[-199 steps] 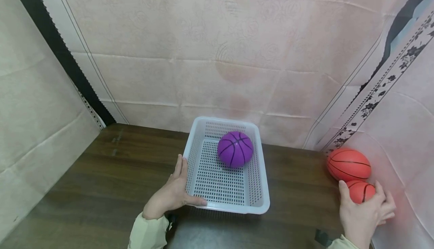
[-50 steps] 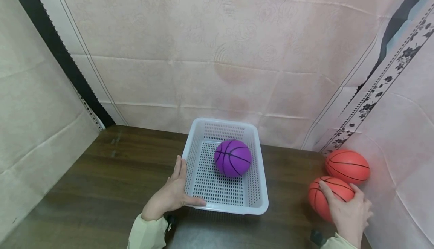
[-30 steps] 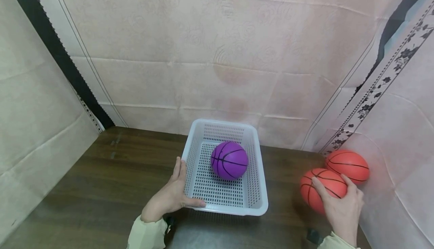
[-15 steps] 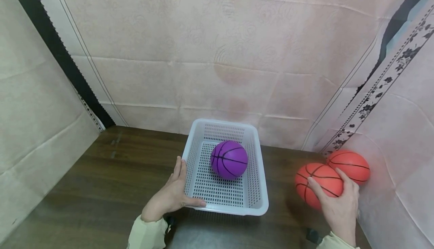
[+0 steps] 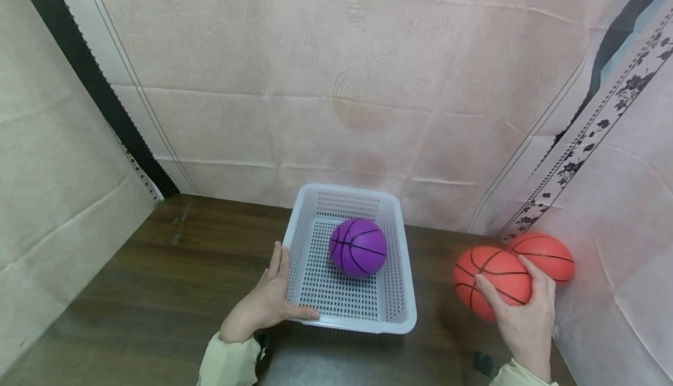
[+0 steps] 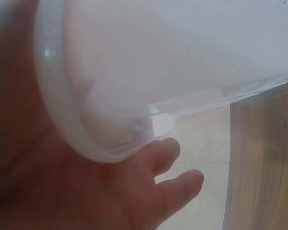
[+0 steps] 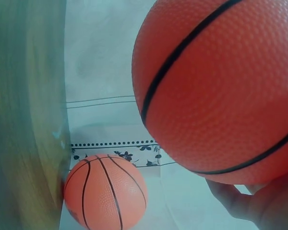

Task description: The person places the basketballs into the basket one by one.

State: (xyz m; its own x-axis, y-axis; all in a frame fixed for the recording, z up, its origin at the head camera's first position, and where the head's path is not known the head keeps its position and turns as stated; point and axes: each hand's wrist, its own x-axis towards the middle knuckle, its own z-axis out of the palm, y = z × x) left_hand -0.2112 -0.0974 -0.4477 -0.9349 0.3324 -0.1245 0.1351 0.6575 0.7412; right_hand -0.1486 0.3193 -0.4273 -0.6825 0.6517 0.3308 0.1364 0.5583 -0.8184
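My right hand [image 5: 526,316] grips a red toy basketball [image 5: 489,281], thumb on its near side and fingers round its right. In the right wrist view this red ball [image 7: 221,91] fills the upper right, with part of the hand [image 7: 259,201] under it. Behind it, by the right wall, lies a second red basketball [image 5: 541,257]. At centre is a white perforated plastic basket [image 5: 409,292] with a purple basketball [image 5: 357,247] inside. My left hand [image 5: 265,298] rests on the basket's near left corner, fingers straight along the side and thumb on the front rim.
The dark wooden table [image 5: 200,292] carries everything. Pale cloth [image 5: 315,111] hangs behind it and on both sides, close to the second red ball on the right. A floral border [image 5: 573,167] runs down the right corner.
My right hand has brought the gripped red ball leftward, away from the right wall. The purple ball has rolled slightly nearer in the basket. My left hand stays at the basket corner.
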